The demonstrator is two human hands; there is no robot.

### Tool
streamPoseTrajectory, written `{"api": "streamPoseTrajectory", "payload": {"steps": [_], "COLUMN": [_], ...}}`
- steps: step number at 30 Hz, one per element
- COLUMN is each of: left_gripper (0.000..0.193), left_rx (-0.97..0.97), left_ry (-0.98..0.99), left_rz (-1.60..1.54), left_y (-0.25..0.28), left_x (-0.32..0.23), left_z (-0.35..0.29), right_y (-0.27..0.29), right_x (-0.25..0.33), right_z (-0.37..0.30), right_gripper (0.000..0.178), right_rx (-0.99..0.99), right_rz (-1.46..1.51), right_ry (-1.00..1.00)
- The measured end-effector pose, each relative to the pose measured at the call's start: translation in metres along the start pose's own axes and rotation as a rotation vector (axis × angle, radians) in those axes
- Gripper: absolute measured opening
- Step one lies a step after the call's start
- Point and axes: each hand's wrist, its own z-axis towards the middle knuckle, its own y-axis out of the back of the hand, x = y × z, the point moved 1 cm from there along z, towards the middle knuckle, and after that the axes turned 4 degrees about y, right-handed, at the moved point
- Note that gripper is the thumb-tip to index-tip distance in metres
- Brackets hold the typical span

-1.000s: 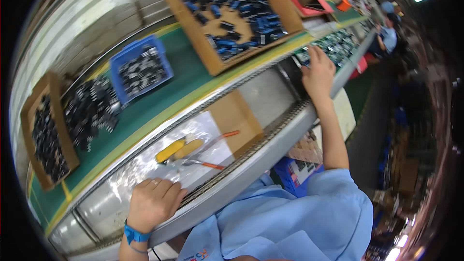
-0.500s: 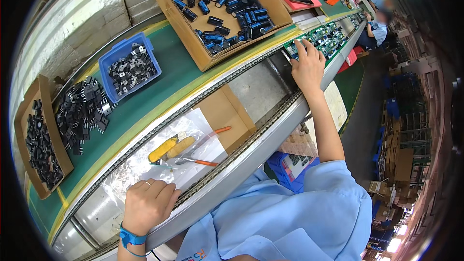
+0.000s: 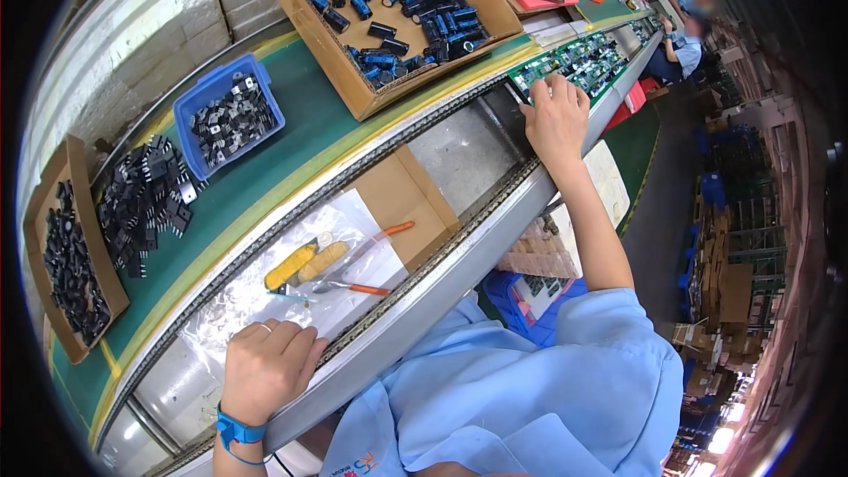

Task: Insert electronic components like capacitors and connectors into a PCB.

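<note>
My right hand is at the near end of a green circuit board crowded with parts, set between the conveyor rails. Its fingers are bent over the board's end, with the thumb apart at the corner; the fingertips are partly hidden. My left hand, with a blue wrist strap, rests closed at the near rail. Its fingertips curl down out of sight. Beyond it, a clear plastic bag lies beside pliers with orange handles and two yellow finger-shaped pieces.
Across the rails stand a cardboard box of blue-black capacitors, a blue bin of black components and a cardboard tray of small black parts. Loose black components lie between them. A co-worker sits farther along the line.
My right hand's fingers have drawn closer together and bent more at the board's end. The left hand stays at the rail. The whole view has shifted slightly.
</note>
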Motion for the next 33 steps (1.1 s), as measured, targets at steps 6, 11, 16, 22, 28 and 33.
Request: {"api": "streamPoseTrajectory", "payload": {"steps": [6, 11, 16, 22, 28, 33], "left_gripper": [0.013, 0.014, 0.014, 0.015, 0.015, 0.015], "left_rx": [0.011, -0.009, -0.018, -0.02, -0.011, 0.006], "left_ry": [-0.006, -0.022, -0.035, -0.049, -0.047, -0.042], "left_rz": [-0.002, 0.007, 0.017, 0.019, 0.022, 0.021], "left_y": [-0.001, -0.002, -0.002, 0.0, 0.0, 0.001], "left_x": [0.0, -0.001, -0.002, -0.003, -0.004, -0.006], "left_z": [0.0, -0.001, -0.003, -0.004, -0.006, -0.001], "right_y": [0.008, -0.001, -0.007, -0.007, -0.007, -0.017], "right_x": [-0.01, -0.01, -0.006, 0.005, 0.007, -0.007], "right_z": [-0.003, -0.002, 0.007, 0.008, 0.007, 0.006], "right_gripper": [0.02, 0.006, 0.004, 0.004, 0.005, 0.004], "right_rx": [0.035, 0.095, 0.134, 0.173, 0.158, 0.167], "right_rz": [-0.064, -0.119, -0.168, -0.231, -0.194, -0.227], "right_ry": [0.089, 0.147, 0.188, 0.264, 0.22, 0.201]}}
